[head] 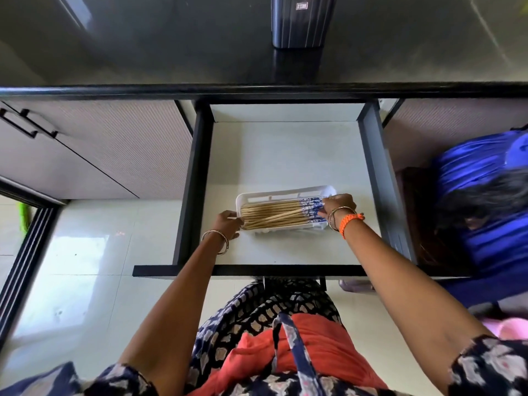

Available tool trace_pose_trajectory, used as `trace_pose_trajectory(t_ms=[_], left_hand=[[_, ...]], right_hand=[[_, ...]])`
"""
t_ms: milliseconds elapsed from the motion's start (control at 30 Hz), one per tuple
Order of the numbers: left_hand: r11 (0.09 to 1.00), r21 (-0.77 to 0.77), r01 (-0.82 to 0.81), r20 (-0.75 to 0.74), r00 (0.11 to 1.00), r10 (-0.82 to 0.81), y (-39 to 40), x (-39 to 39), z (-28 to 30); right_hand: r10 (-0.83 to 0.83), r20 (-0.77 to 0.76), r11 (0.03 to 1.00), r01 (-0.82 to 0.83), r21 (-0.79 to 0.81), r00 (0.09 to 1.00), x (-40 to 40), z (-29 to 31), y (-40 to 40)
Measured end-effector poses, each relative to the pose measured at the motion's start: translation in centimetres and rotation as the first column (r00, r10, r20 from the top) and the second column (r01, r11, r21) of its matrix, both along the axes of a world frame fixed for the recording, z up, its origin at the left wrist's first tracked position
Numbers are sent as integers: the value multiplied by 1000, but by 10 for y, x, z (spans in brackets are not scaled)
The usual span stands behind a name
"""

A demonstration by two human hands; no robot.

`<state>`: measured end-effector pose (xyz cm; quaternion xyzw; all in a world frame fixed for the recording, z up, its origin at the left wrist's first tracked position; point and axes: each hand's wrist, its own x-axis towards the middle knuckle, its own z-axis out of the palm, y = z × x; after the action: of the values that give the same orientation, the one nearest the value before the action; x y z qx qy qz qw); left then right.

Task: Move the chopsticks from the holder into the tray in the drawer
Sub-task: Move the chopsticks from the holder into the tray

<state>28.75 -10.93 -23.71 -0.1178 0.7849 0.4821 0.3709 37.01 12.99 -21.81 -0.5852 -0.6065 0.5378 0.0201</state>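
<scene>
Head view, the only one: drawer (374,178) pulled open at frame centre, white tray (285,192) sitting in its lower middle, long axis left-right. Chopsticks (271,214) lie in the tray as a near-flat bundle, tan shafts to the left, blue-and-white patterned ends to the right; one stick crosses the others diagonally near the middle. Left hand (228,224) is at the tray's left end, fingers curled around the rim or the stick tips there; can't tell which exactly. Right hand (337,205) is at the right end, fingers bent down onto the patterned ends, pressing or pinching them; exact contact is hidden under the hand. Judgement: transfer looks basically done, current step is squaring up the bundle. To do it well: brace the tray with the left hand so it doesn't slide on the smooth drawer floor, push the ends flush from the right, then lift the crossed stick and lay it parallel so nothing rides above the rim and catches when the drawer shuts. Holder (303,21), dark and ribbed, stands on the counter (143,52) at top centre, well apart from the tray; its contents are not visible from here. Writing: small light label on the holder's upper front, too small to read. No other legible text. A second person in blue (471,195) is at the right edge.
</scene>
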Motion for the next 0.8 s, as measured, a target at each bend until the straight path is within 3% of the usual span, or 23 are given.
trace_pose_trajectory(t_ms=[100, 333, 467, 600, 667, 800], left_hand=[[1000, -1, 14, 9, 1000, -14, -1, -1, -4], [1000, 8, -15, -9, 1000, 15, 1, -3, -7], [998, 37, -53, -16, 998, 53, 2, -3, -6], [995, 59, -83, -10, 996, 84, 2, -2, -6], [995, 60, -85, -10, 996, 85, 2, -1, -5], [988, 85, -129, 43, 991, 126, 2, 0, -2]], right_hand=[[267, 281, 926, -326, 189, 922, -4, 12, -4], [554, 574, 598, -768, 230, 603, -8, 19, -15], [733, 528, 313, -902, 298, 429, -16, 13, -25], [817, 545, 80, -973, 217, 189, -18, 9, -30], [810, 568, 24, -976, 216, 145, -17, 6, -30], [798, 582, 22, -971, 237, 159, -15, 10, -29]])
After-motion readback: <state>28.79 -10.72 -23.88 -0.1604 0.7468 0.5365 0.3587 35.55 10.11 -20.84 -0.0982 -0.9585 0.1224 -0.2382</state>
